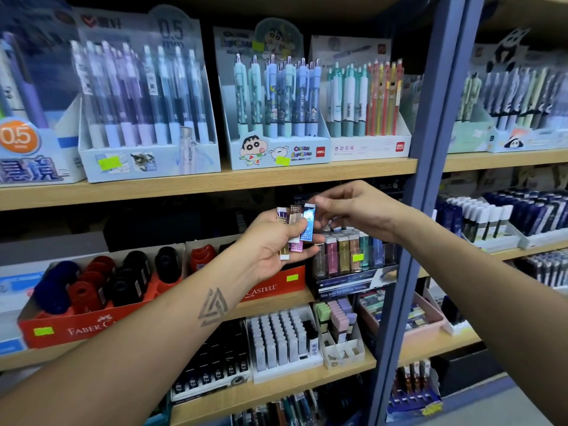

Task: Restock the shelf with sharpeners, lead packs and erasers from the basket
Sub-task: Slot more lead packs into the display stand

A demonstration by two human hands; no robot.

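Lead packs [293, 232], a small fanned bunch of slim cases in gold, purple and blue, sit at the centre of your view, gripped in your left hand [270, 247] with the thumb curled across their fronts. Your left forearm, marked with a triangle tattoo [213, 307], comes in from 7 o'clock. Your right hand [353, 207] reaches in from 4 o'clock and pinches the top of the blue pack [308, 222] between thumb and fingertips.

Just behind and below your hands, toward 4 o'clock, a dark display rack [353, 265] holds upright lead cases in several colours. At 8 o'clock a red Faber-Castell box [76, 329] holds red, black and blue sharpeners [92, 287]. Farther back, at 12 o'clock, the upper shelf board [199, 184] carries boxes of pens [276, 99] standing upright.
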